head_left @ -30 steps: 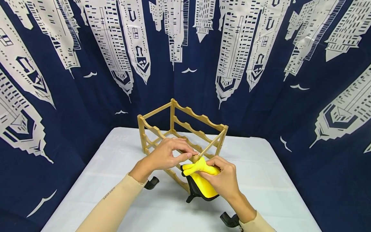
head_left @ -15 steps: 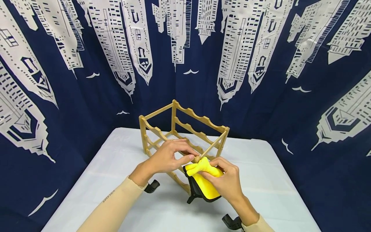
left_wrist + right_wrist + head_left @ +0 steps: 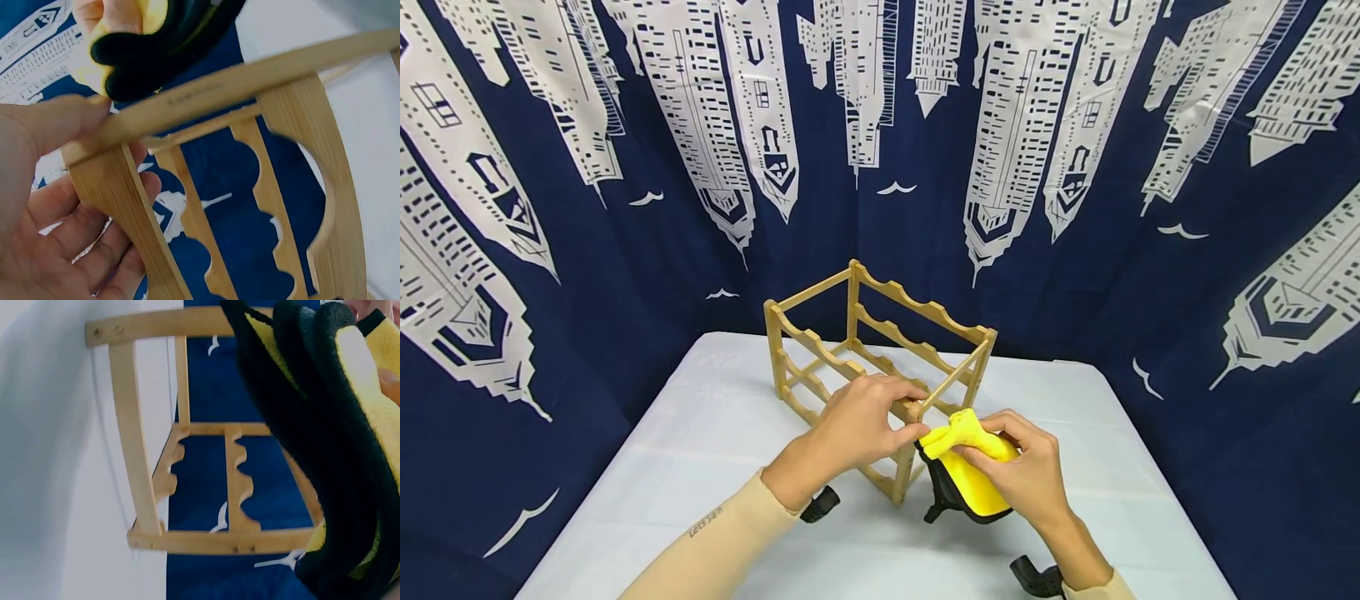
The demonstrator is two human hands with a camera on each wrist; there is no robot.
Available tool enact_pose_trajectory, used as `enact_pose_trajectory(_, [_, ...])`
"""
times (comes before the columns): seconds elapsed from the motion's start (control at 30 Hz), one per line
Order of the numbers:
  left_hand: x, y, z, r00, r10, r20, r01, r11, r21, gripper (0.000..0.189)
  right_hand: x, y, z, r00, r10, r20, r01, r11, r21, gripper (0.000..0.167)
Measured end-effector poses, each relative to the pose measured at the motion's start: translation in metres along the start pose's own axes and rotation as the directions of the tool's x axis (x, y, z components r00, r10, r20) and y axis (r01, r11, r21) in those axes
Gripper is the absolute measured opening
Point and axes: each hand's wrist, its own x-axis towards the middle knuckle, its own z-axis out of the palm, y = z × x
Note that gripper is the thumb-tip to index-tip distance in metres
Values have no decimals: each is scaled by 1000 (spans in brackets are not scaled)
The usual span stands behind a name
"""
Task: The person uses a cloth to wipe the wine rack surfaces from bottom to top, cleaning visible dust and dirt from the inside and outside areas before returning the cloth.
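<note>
A light wooden wine rack [image 3: 904, 475] with scalloped rails stands on the table. My left hand [image 3: 861, 421] grips its near top corner. In the left wrist view the thumb lies along the outer side of the rack's post [image 3: 187, 100], and the fingers reach behind the scalloped rail. Just right of that corner, my right hand [image 3: 1030, 471] pinches a bunched microfibre cloth [image 3: 981, 483], yellow with a black back and black edging. The cloth hangs down in folds, its bunched top close to the left thumb. In the right wrist view the black folds [image 3: 325, 437] cover part of the rack.
A white-covered table [image 3: 737, 533] lies under the rack. Behind it hangs a navy curtain [image 3: 910, 250] printed with white upside-down buildings and birds. Black wrist mounts [image 3: 1036, 577] sit at both wrists.
Both hands have moved right. The cloth has shifted from in front of the rack's near corner post to its right, uncovering the post. The left hand has come onto the corner.
</note>
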Motion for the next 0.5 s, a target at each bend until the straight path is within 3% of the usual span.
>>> enact_pose_trajectory(0.13, [0,4,5,1000,7,-20,-7,1000,8,33,-3,6,-9,999,14,-34,-14,1000,-8,46])
enact_pose_trajectory(0.37, [-10,-5,2,992,114,-48,-113,993,23,28,-9,15,-23,991,124,-57,-128,988,-83,43])
enact_pose_trajectory(0.5, [-18,-13,-3,988,144,-56,-143,990,15,25,-13,21,-30,984,167,-63,-173,978,-117,41])
